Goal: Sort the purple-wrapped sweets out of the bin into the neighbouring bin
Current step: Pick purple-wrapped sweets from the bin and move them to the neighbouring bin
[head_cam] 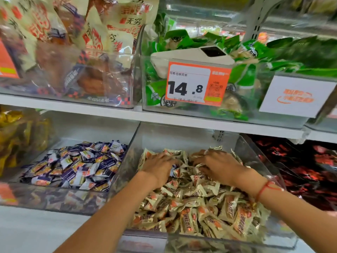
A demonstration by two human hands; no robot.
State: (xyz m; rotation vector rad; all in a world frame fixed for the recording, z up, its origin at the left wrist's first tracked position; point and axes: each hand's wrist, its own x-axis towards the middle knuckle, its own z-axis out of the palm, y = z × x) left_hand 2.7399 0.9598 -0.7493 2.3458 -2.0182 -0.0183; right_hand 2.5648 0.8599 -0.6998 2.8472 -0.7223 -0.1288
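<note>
Both hands work the cream-wrapped sweets bin [269,161] at lower centre: left hand [158,166] curled around a purple-wrapped sweet [172,172], right hand [217,164] spread, raking the pile. The purple sweets bin [125,152] at lower left is well stocked; any remaining strays are hidden, so completion cannot be confirmed.

Hands in view: two, the left hand [158,166] and the right hand [217,165], both in one clear bin [262,161]. Clear bins on the lower shelf holding small sweets: two, the second being the neighbouring bin [127,143] to the left. Cream-wrapped sweets [209,212]: too many to count. Purple-wrapped sweets [76,165] in the left bin: likewise uncountable. Price tags [197,83] with legible figures: one. Red wrist cords [264,189]: one.
</note>
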